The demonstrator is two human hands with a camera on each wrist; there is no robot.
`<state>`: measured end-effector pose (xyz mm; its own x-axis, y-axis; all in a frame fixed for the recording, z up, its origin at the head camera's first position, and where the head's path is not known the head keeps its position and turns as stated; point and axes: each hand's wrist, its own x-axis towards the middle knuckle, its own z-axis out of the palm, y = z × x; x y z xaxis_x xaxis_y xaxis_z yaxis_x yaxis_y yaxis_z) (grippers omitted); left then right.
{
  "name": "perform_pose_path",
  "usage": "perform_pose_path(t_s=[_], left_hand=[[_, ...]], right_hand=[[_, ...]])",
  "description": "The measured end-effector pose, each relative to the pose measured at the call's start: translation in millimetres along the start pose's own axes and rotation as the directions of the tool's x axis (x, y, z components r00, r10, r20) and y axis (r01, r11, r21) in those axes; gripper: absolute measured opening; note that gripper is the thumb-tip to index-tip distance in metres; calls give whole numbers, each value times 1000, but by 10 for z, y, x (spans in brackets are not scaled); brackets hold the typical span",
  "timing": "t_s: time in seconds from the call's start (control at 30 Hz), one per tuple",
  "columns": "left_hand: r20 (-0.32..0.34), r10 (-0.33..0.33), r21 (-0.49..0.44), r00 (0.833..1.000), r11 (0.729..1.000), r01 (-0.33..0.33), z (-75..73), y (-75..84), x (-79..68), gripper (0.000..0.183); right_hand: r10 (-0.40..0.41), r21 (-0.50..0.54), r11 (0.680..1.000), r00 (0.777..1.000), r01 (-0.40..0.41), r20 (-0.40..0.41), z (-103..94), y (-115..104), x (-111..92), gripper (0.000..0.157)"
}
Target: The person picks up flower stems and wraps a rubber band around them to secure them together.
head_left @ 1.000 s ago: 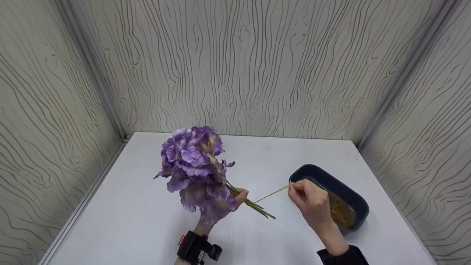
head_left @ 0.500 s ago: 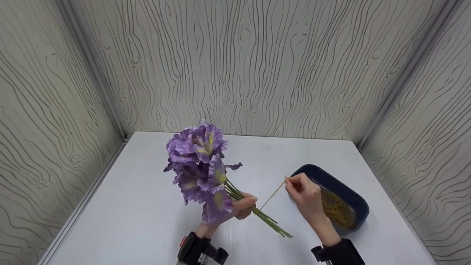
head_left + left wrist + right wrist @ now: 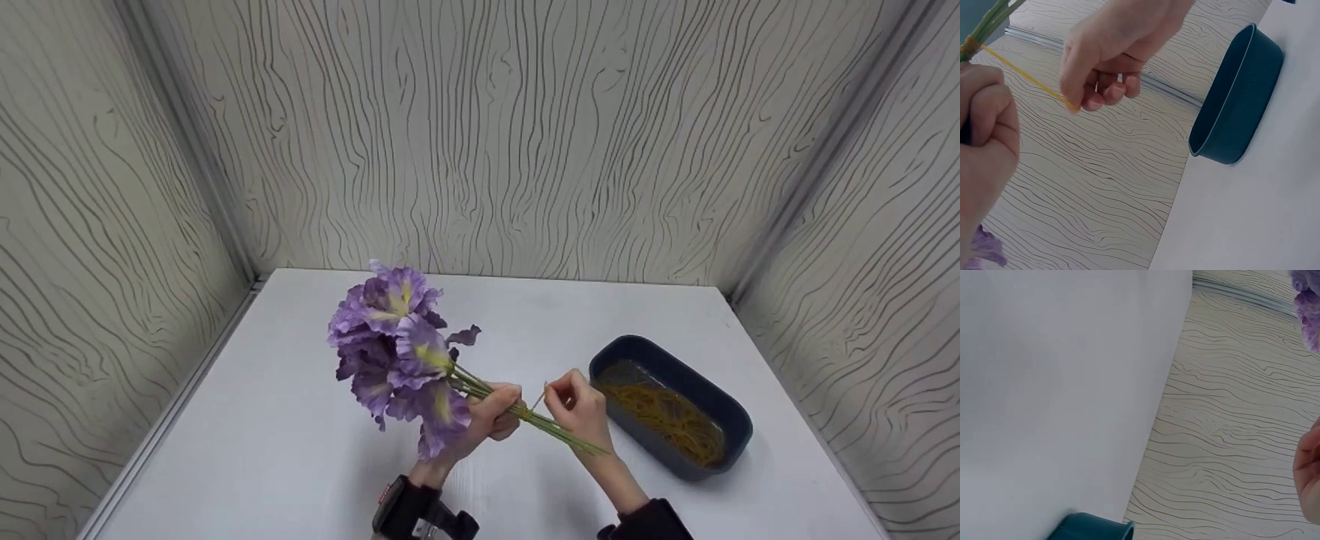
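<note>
A bunch of purple irises (image 3: 394,345) with green stems (image 3: 551,429) is held tilted above the table, blooms to the left. My left hand (image 3: 491,416) grips the stems just below the blooms. Beyond its fist, a yellow rubber band (image 3: 1030,77) is wound round the stems, and a stretch of it is pulled out taut. Thumb and forefinger of my right hand (image 3: 581,409) pinch the end of that stretch, close to the stems. In the left wrist view, the right hand's other fingers (image 3: 1114,93) are curled loosely. Only an edge of the right hand shows in its own wrist view.
To the right stands a dark blue oblong tub (image 3: 720,401) with a tangle of yellow rubber bands (image 3: 667,416) inside. The white table (image 3: 300,390) is bordered by wood-patterned panels (image 3: 480,135) at the back and both sides.
My right hand has moved left and slightly down from beside the tub toward the stems, the pulled band shortening. The bouquet has turned a little, and its stem ends now lie further right.
</note>
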<state>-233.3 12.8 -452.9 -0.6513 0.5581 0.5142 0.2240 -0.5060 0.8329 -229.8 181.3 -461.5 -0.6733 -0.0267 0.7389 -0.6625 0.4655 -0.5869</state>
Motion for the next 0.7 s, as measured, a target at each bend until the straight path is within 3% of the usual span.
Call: perform_pose_path(t_s=[0.1,0.23,0.33,0.47,0.57,0.7], left_hand=[[-24,-6,-37,1000,999,5,15,-18,27,34],[-75,7,-51,997,999,-10,26,-49,55,34],[-154,18,-28,988,999,-22,33,-87,73,37],[-243,56,13,968,998,-54,28,-140,80,37],[-282,122,82,952,991,-103,7,-162,67,36],[-325,208,240,923,962,-132,-26,-148,46,36]], right_hand=[[151,50,987,987,-154,61,43,-105,-84,18],[306,98,942,941,-321,143,99,-140,-204,18],[325,101,933,930,-345,172,156,-126,-286,16],[383,105,906,899,-411,214,248,-34,-424,13],[368,91,917,913,-388,178,311,6,-524,16],[163,40,986,986,-163,20,299,-207,-521,25]])
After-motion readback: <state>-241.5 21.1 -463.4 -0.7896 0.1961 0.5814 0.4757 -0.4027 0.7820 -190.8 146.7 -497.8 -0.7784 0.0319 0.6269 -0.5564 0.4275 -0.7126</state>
